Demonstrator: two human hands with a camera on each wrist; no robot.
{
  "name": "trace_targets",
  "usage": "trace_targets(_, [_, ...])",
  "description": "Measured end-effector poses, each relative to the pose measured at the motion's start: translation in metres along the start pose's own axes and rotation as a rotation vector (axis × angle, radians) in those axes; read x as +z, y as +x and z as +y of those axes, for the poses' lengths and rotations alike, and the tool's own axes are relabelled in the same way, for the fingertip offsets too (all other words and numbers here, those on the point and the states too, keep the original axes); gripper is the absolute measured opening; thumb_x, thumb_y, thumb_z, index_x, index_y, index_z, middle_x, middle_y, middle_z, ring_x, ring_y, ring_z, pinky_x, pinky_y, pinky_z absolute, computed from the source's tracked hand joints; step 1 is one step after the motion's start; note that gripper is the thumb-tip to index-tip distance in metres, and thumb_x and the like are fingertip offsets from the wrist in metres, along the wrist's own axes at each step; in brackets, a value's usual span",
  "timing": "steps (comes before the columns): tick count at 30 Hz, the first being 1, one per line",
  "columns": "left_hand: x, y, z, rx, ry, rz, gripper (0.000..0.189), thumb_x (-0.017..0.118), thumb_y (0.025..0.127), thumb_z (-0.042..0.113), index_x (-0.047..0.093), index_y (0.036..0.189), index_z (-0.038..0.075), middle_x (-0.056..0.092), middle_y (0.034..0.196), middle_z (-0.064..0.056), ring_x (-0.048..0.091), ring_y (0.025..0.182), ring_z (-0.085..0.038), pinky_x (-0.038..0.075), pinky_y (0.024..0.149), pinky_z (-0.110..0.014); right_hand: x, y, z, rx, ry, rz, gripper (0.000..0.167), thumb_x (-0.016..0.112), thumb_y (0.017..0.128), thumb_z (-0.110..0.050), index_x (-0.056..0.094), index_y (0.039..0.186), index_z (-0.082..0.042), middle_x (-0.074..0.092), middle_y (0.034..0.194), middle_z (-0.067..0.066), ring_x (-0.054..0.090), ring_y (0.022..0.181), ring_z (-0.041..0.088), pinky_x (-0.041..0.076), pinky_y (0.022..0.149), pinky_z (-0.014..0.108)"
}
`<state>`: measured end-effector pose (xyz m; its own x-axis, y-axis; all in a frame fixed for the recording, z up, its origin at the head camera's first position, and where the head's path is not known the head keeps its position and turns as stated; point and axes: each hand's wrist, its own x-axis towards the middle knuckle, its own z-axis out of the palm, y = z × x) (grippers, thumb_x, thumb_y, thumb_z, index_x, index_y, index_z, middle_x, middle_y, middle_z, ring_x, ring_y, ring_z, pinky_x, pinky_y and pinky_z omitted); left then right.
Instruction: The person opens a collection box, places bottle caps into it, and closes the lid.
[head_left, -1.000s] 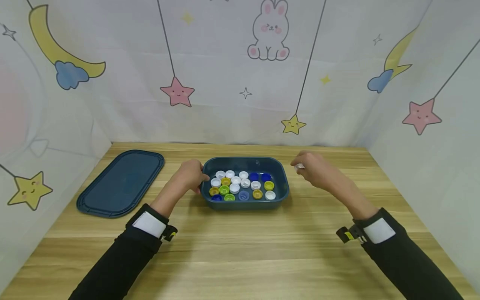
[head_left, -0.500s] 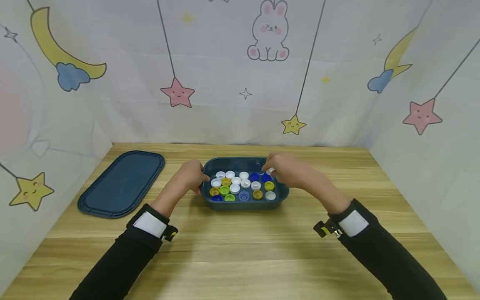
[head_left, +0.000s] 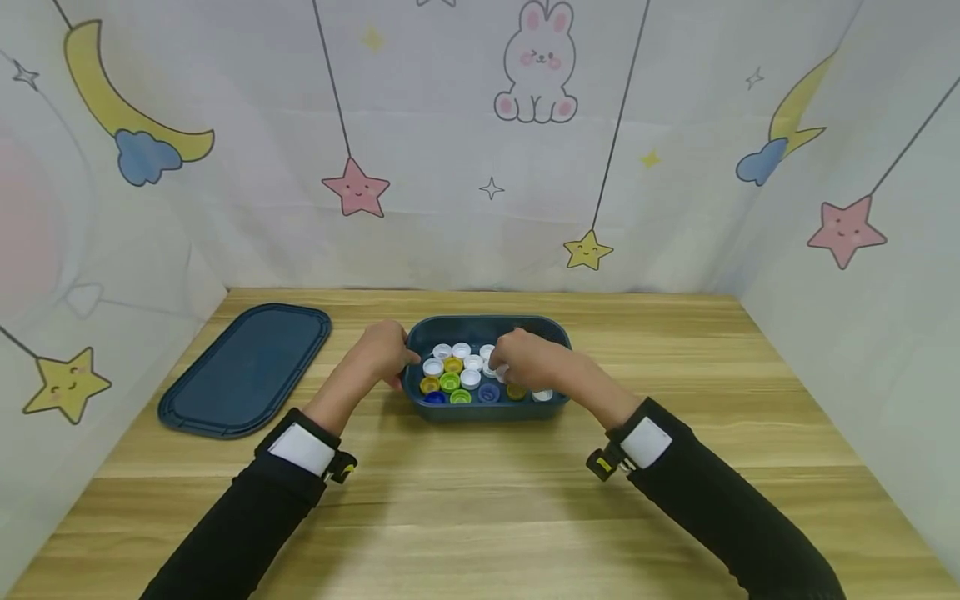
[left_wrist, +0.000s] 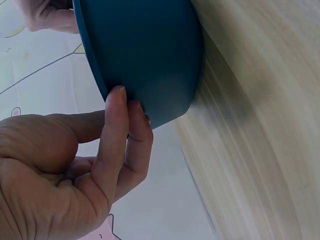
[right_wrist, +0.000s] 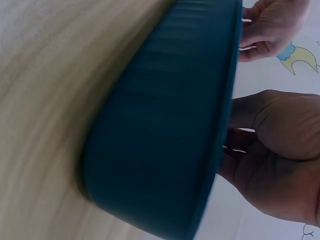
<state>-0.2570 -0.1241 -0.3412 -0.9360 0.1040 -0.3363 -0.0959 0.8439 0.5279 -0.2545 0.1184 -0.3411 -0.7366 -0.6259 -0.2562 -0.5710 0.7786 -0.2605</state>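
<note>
A dark blue plastic box point(head_left: 480, 412) stands on the table, with white, yellow, green and blue bottle caps point(head_left: 470, 379) spread over its floor. My left hand point(head_left: 378, 354) pinches the rim at the box's left end; in the left wrist view, its fingers point(left_wrist: 116, 115) lie along the outer wall. My right hand point(head_left: 536, 360) reaches over the right part of the box, fingertips down among the caps. A bit of a white bottle cap point(head_left: 501, 375) shows at those fingertips. In the right wrist view the box wall hides them.
A flat dark blue lid point(head_left: 246, 367) lies on the left side of the wooden table point(head_left: 480, 508). Fabric walls point(head_left: 450, 242) printed with stars, moons and a rabbit rise behind the table and on both sides.
My right hand has moved left from beside the box to over its caps, carrying a white bottle cap. My left hand has stayed at the rim.
</note>
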Motion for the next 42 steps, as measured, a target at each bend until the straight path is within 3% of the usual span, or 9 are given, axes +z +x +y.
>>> trace_targets(5, [0.000,0.000,0.000,-0.001,0.003,-0.006,0.033,0.068,0.101,0.012,0.065,0.124,-0.012,0.065,0.077,-0.014,0.067,0.051,-0.011,0.062,0.058,-0.026,0.009,0.005,-0.001,0.032,0.025,-0.001,0.030,0.065,0.101,-0.004,0.070,0.129,0.002,0.070,0.134,0.017,0.064,0.130,0.030,0.056,0.107,0.043])
trace_targets(11, [0.001,0.000,0.000,-0.010,0.006,-0.002,0.035,0.068,0.101,0.012,0.064,0.126,-0.011,0.066,0.079,-0.015,0.066,0.050,-0.011,0.063,0.062,-0.029,0.016,0.010,0.001,0.015,0.024,0.020,0.026,0.063,0.102,-0.006,0.073,0.126,0.001,0.072,0.129,0.014,0.068,0.121,0.025,0.058,0.103,0.041])
trace_targets(16, [0.000,-0.001,0.002,-0.012,0.001,0.001,0.029,0.068,0.101,0.012,0.066,0.120,-0.010,0.063,0.074,-0.012,0.066,0.051,-0.011,0.062,0.059,-0.027,0.018,0.013,0.002,-0.010,0.020,0.034,0.020,0.063,0.103,-0.006,0.077,0.115,0.000,0.074,0.108,0.007,0.066,0.092,0.013,0.059,0.084,0.029])
trace_targets(19, [0.000,-0.001,0.001,-0.012,0.004,0.001,0.030,0.068,0.101,0.012,0.066,0.121,-0.011,0.064,0.076,-0.013,0.066,0.051,-0.011,0.060,0.055,-0.024,0.018,0.014,0.002,-0.020,0.023,0.031,0.016,0.061,0.103,-0.006,0.076,0.104,0.000,0.062,0.088,0.006,0.051,0.074,0.013,0.045,0.068,0.027])
trace_targets(23, [0.000,-0.001,0.001,-0.012,0.007,-0.001,0.032,0.068,0.101,0.012,0.065,0.122,-0.012,0.065,0.079,-0.014,0.066,0.051,-0.011,0.059,0.054,-0.022,0.019,0.016,0.002,-0.014,0.029,0.035,0.018,0.061,0.104,-0.006,0.077,0.109,0.001,0.070,0.097,0.009,0.060,0.082,0.015,0.053,0.075,0.028])
trace_targets(26, [0.000,-0.001,0.001,-0.008,0.007,-0.003,0.030,0.068,0.101,0.012,0.066,0.120,-0.011,0.064,0.077,-0.013,0.066,0.050,-0.011,0.060,0.056,-0.024,0.020,0.017,0.001,-0.002,0.026,0.043,0.024,0.063,0.103,-0.007,0.075,0.122,0.000,0.075,0.120,0.013,0.070,0.108,0.021,0.060,0.097,0.036])
trace_targets(29, [0.001,-0.001,0.001,-0.007,0.004,-0.006,0.029,0.068,0.101,0.012,0.066,0.119,-0.011,0.063,0.072,-0.012,0.065,0.049,-0.010,0.062,0.060,-0.027,0.021,0.018,0.001,0.005,0.020,0.040,0.027,0.064,0.102,-0.008,0.072,0.127,0.000,0.072,0.131,0.016,0.067,0.124,0.026,0.057,0.105,0.041])
trace_targets(35, [0.002,0.000,0.000,-0.002,-0.001,-0.007,0.029,0.067,0.101,0.011,0.066,0.120,-0.011,0.060,0.069,-0.009,0.065,0.050,-0.010,0.064,0.065,-0.030,0.022,0.019,0.002,0.009,0.006,0.045,0.028,0.064,0.102,-0.008,0.072,0.128,-0.001,0.072,0.131,0.014,0.067,0.125,0.025,0.056,0.107,0.040])
trace_targets(42, [0.002,0.001,0.000,0.004,0.010,-0.006,0.030,0.067,0.101,0.011,0.066,0.121,-0.012,0.061,0.072,-0.010,0.066,0.051,-0.011,0.060,0.055,-0.023,0.024,0.018,0.003,-0.002,-0.008,0.060,0.027,0.062,0.102,-0.006,0.073,0.127,-0.001,0.072,0.131,0.015,0.067,0.126,0.027,0.055,0.108,0.042])
